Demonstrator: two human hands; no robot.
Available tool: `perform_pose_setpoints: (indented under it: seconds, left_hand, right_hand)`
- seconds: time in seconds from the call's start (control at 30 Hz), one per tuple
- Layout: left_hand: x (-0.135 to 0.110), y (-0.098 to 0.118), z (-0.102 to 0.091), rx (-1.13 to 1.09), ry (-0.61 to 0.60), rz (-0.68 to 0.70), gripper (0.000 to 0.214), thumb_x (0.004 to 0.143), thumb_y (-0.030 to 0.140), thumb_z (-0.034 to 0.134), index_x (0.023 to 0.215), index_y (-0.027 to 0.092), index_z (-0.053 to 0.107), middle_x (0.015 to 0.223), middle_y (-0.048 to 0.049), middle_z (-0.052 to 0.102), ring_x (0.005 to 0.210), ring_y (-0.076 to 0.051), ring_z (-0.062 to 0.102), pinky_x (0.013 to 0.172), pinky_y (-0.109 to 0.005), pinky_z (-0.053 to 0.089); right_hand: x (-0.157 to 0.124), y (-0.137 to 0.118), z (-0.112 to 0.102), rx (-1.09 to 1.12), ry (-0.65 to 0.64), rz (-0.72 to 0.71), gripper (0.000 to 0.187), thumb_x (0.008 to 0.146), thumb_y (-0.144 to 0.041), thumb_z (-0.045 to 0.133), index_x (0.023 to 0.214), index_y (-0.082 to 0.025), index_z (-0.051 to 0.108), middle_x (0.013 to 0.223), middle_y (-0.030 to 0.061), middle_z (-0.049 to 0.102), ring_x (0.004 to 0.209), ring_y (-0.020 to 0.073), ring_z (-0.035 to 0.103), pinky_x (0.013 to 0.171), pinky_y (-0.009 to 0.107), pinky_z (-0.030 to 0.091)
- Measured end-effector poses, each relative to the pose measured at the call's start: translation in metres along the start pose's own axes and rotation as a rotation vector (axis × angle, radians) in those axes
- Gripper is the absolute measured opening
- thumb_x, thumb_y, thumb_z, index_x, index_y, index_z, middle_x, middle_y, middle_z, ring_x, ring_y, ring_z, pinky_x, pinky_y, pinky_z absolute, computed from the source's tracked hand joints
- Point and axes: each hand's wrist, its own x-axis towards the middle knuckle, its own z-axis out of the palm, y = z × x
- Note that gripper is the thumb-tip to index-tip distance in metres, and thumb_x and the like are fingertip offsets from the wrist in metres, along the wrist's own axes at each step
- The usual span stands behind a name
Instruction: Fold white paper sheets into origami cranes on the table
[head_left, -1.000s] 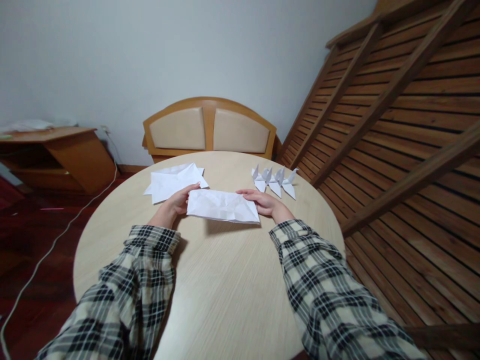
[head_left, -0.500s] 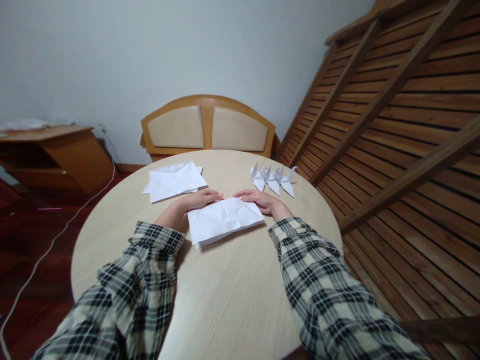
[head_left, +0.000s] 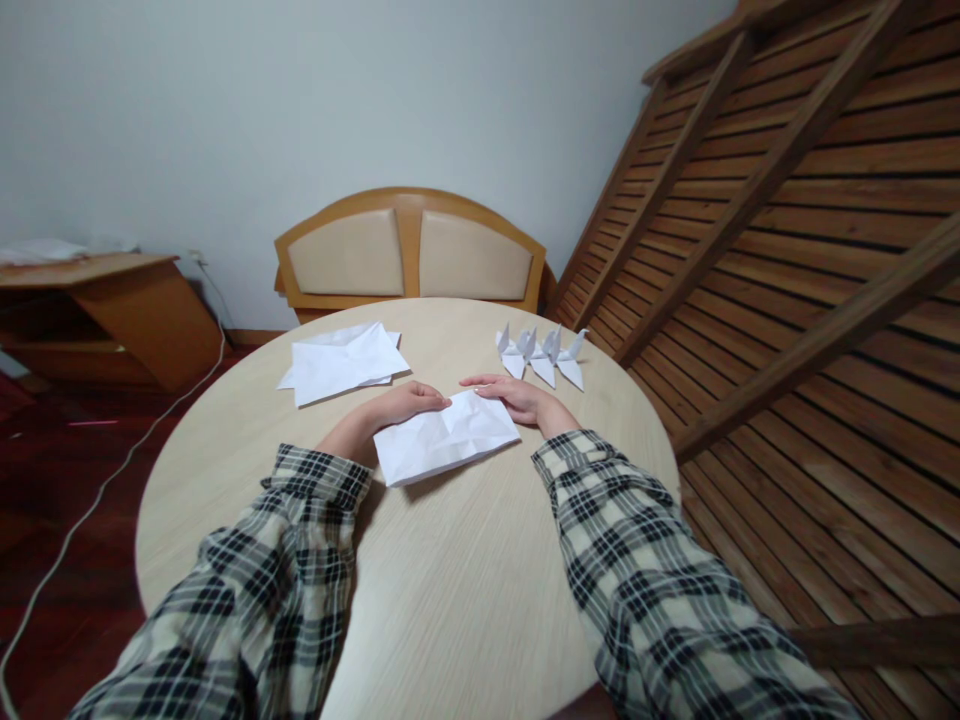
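A creased white sheet of paper [head_left: 442, 445], folded into a rectangle, lies slightly slanted in front of me over the table. My left hand [head_left: 409, 402] grips its far left edge, with the thumb on top and the fingers behind. At the far right corner, my right hand [head_left: 519, 396] holds the same sheet, its thumb along the upper edge and the forefinger stretched out beyond. Parts of the fingers under and behind the paper are hidden. Beyond my right hand stand several white paper cranes [head_left: 540, 355] in a row. Past my left hand lie loose white sheets [head_left: 345, 362], overlapping.
The round pale wooden table [head_left: 465, 590] fills the middle. Behind it stands a headboard [head_left: 409, 245] with two cream panels. A slatted wooden frame [head_left: 780, 250] leans at the right. On the left are a low wooden cabinet [head_left: 150, 325] and a white cable [head_left: 112, 480] on the floor.
My left thumb has come onto the paper's far edge, and the folded layers now line up more closely along the near edge. The whole view has shifted slightly.
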Motion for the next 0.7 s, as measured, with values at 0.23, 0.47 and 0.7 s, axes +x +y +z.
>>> perform_pose_setpoints:
  seconds: [0.23, 0.47, 0.7]
  left_hand:
    - [0.0037, -0.0036, -0.0013, -0.068, 0.000, 0.031, 0.023, 0.074, 0.038, 0.074, 0.082, 0.017, 0.075, 0.071, -0.0059, 0.069, 0.057, -0.016, 0.056, 0.052, -0.027, 0.040]
    - [0.0030, -0.0043, -0.0006, -0.087, -0.009, 0.008, 0.026, 0.076, 0.042, 0.073, 0.077, 0.016, 0.070, 0.065, -0.0041, 0.063, 0.052, -0.014, 0.052, 0.047, -0.027, 0.036]
    - [0.0021, -0.0044, -0.0016, -0.060, 0.025, 0.055, 0.031, 0.078, 0.046, 0.072, 0.070, 0.016, 0.065, 0.061, -0.0030, 0.059, 0.050, -0.012, 0.047, 0.046, -0.026, 0.033]
  right_hand:
    - [0.0015, -0.0001, 0.0019, 0.046, -0.005, -0.008, 0.028, 0.088, -0.006, 0.053, 0.110, -0.018, 0.067, 0.103, 0.0079, 0.072, 0.086, 0.0142, 0.070, 0.079, 0.026, 0.059]
    - [0.0015, -0.0002, 0.0013, 0.072, -0.004, 0.004, 0.029, 0.089, -0.007, 0.053, 0.112, -0.018, 0.067, 0.107, 0.0088, 0.072, 0.088, 0.0146, 0.070, 0.081, 0.027, 0.059]
    - [0.0014, 0.0003, 0.0014, 0.080, 0.012, -0.011, 0.031, 0.092, -0.009, 0.050, 0.116, -0.019, 0.066, 0.109, 0.0090, 0.072, 0.091, 0.0149, 0.070, 0.085, 0.028, 0.058]
